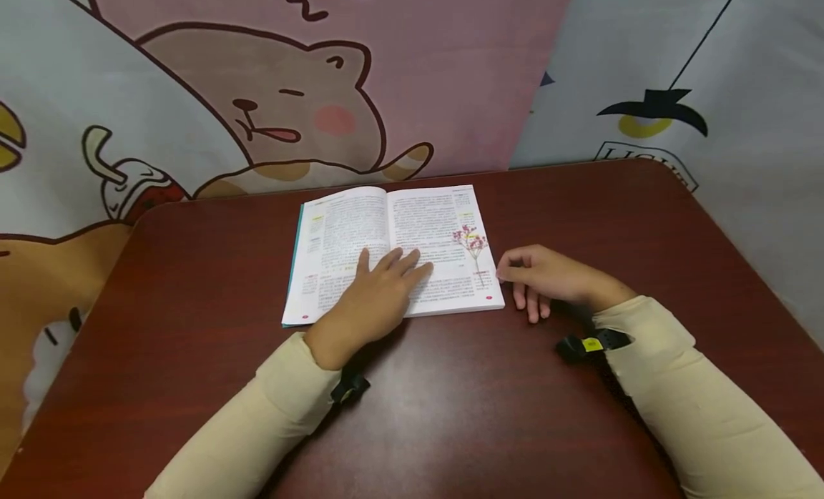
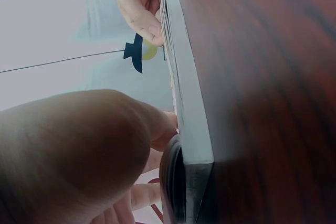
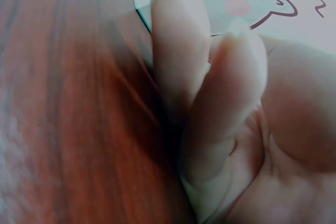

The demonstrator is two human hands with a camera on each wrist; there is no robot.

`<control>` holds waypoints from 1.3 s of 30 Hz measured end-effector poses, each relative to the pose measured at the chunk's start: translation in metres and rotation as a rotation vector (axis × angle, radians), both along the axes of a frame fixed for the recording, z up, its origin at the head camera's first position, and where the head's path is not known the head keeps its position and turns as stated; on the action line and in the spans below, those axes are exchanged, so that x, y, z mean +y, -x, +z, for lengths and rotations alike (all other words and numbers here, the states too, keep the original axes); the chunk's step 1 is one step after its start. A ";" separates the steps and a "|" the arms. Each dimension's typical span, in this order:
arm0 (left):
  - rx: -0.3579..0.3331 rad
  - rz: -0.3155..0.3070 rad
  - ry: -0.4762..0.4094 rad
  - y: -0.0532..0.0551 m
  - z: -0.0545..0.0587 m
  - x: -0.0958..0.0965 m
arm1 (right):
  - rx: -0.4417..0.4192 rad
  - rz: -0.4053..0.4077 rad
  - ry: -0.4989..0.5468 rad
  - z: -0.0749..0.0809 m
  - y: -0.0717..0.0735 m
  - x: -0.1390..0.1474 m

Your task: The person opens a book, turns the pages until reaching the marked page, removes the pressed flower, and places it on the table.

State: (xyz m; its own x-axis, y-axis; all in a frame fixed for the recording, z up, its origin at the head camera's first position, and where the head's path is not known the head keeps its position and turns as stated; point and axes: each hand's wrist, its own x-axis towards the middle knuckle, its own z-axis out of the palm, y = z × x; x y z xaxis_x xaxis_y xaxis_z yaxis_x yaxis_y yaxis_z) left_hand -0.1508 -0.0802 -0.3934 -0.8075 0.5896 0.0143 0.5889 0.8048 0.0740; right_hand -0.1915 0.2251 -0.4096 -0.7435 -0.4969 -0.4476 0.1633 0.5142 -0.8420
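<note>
An open book point(image 1: 428, 227) with printed text lies on the table, its teal cover showing along the left edge. On the right page rests a dried flower sprig point(image 1: 475, 249) with small pink-red blossoms and a thin stem. My left hand point(image 1: 380, 299) lies across the lower middle of the pages, fingers spread. At the book's right edge is my right hand point(image 1: 547, 277), thumb and index finger close together there and the other fingers bent down toward the table. I cannot tell whether it pinches a page. Seen from the left wrist, the right thumb point(image 2: 149, 30) meets the page edge.
The dark red-brown wooden table point(image 1: 412, 413) has rounded far corners. Directly behind it hangs a cloth backdrop point(image 1: 450, 77) with a sleeping cartoon bear and a lamp drawing. Black straps with small devices point(image 1: 592, 344) hang at both cuffs.
</note>
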 end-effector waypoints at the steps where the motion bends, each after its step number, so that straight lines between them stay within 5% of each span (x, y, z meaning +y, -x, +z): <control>1: 0.001 0.000 0.001 0.000 0.001 0.000 | -0.006 -0.003 0.002 0.001 0.000 0.000; 18: 0.004 0.007 0.006 -0.001 0.001 -0.001 | 0.059 -0.194 0.032 0.010 0.020 -0.010; 39: 0.005 0.003 -0.004 0.002 0.000 0.000 | 0.070 -0.217 -0.057 0.005 0.042 -0.022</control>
State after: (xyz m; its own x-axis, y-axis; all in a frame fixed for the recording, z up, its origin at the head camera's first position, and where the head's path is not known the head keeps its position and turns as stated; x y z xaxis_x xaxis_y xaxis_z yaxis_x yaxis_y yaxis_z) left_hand -0.1526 -0.0801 -0.3934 -0.8091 0.5873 0.0210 0.5871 0.8061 0.0739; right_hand -0.2332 0.2032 -0.4042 -0.8605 -0.2971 -0.4138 0.2173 0.5206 -0.8257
